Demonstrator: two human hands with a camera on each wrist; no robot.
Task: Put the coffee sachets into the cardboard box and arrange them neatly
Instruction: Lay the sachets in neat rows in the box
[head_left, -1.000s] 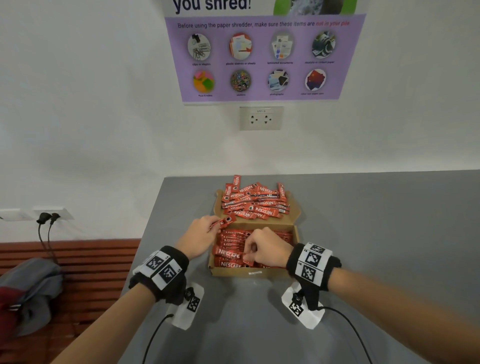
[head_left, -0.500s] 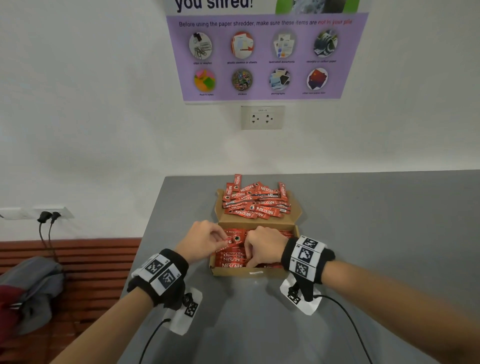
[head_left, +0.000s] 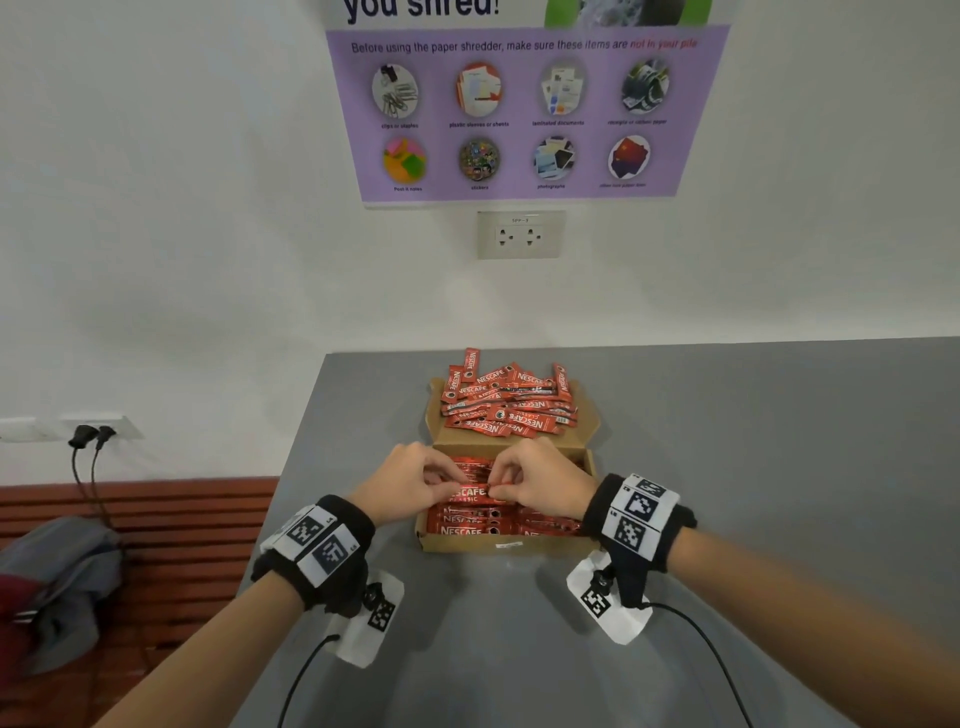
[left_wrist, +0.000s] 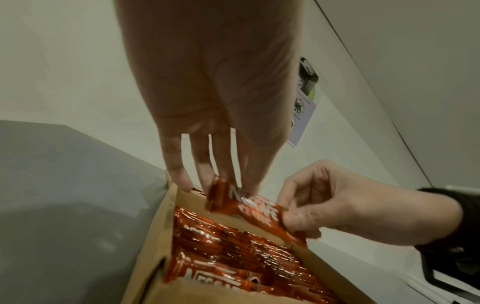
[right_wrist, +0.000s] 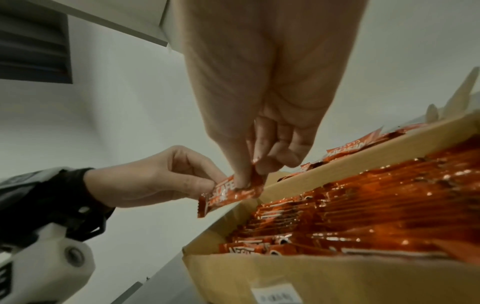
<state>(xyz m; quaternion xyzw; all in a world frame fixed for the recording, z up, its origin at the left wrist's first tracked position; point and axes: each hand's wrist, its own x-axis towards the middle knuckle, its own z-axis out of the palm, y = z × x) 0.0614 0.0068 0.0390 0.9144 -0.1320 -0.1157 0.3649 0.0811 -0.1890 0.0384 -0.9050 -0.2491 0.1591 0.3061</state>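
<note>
Left hand (head_left: 410, 486) and right hand (head_left: 543, 483) pinching one sachet (head_left: 470, 493) at frame centre, above cardboard box (head_left: 498, 543). Rows packed; loose pile (head_left: 506, 402) on lid remaining.

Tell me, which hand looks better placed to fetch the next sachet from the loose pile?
Probably the right hand. Both it and the left hand pinch one sachet over the cardboard box, but the loose pile spreads slightly towards the right.

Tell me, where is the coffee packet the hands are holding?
In the head view, the sachet is held just above the cardboard box, pinched at its ends by the left hand and right hand, over the packed rows.
</note>
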